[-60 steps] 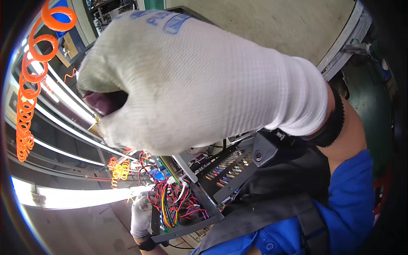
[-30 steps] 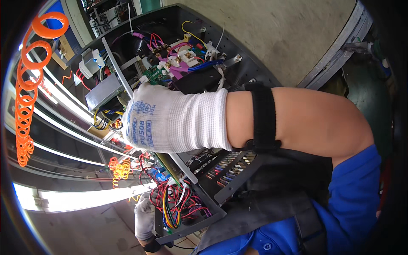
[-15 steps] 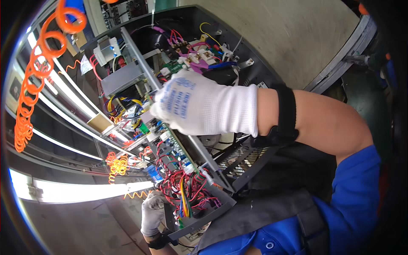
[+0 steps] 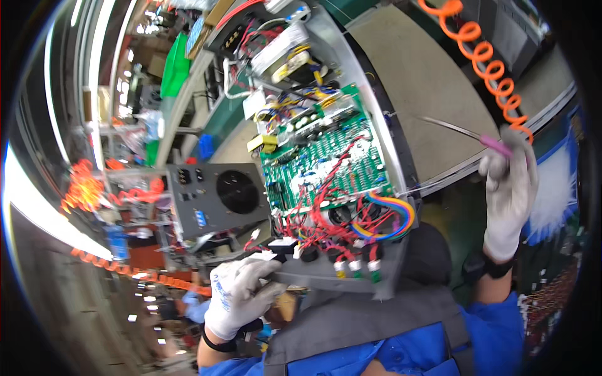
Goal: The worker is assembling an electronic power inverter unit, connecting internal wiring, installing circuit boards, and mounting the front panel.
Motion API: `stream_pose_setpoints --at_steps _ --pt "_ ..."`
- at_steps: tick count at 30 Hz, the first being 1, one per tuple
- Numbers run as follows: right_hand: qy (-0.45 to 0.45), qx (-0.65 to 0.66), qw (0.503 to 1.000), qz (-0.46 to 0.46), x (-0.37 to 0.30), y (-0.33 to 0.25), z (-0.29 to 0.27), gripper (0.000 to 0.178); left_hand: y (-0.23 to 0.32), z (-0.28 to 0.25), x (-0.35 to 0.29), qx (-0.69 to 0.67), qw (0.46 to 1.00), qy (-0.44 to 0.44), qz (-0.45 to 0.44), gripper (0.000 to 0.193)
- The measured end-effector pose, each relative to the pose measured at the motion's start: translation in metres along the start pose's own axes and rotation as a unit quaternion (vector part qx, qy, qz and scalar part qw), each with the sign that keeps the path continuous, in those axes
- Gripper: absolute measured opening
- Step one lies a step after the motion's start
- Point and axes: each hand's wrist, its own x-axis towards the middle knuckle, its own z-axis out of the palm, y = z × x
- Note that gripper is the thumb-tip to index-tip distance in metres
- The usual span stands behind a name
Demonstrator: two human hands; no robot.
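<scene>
My left hand [image 4: 241, 294], in a white glove, grips the near lower corner of an open metal electronics chassis [image 4: 351, 276]. Inside the chassis lie a green circuit board [image 4: 326, 160], red wires and a rainbow ribbon cable [image 4: 392, 216]. My right hand [image 4: 509, 188], also gloved, is raised to the right of the chassis, clear of it. It is closed around a thin tool with a pink handle and a long metal shaft [image 4: 458, 130] that points left over the bench.
A grey unit with a round fan grille [image 4: 219, 197] stands left of the chassis. An orange coiled hose [image 4: 486, 59] hangs at the upper right, and more orange coils [image 4: 84, 188] at the left. The grey bench surface [image 4: 420, 81] lies behind the chassis.
My right hand has left the chassis and swung out to the right, now holding the pink-handled tool. The view has turned, so the chassis shows its green board. My left hand stays on its corner.
</scene>
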Motion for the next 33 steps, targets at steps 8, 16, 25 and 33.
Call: stream_pose_setpoints --at_steps 8,16,25,33 --pt "-0.419 -0.542 0.645 -0.338 -0.104 -0.071 0.148 0.025 -0.041 0.013 -0.010 0.039 0.967 0.057 0.245 0.031" --pt "-0.413 -0.609 0.556 -0.387 -0.125 -0.055 0.170 0.026 -0.077 0.017 0.011 -0.269 0.924 -0.080 0.259 0.033" --pt "-0.473 -0.645 0.450 -0.397 -0.124 -0.045 0.183 0.038 -0.111 0.026 0.067 -0.667 0.636 -0.334 0.197 0.056" --pt "-0.490 -0.728 0.465 -0.116 -0.123 -0.036 0.191 0.036 -0.207 0.019 0.082 -0.785 0.607 0.064 0.111 0.054"
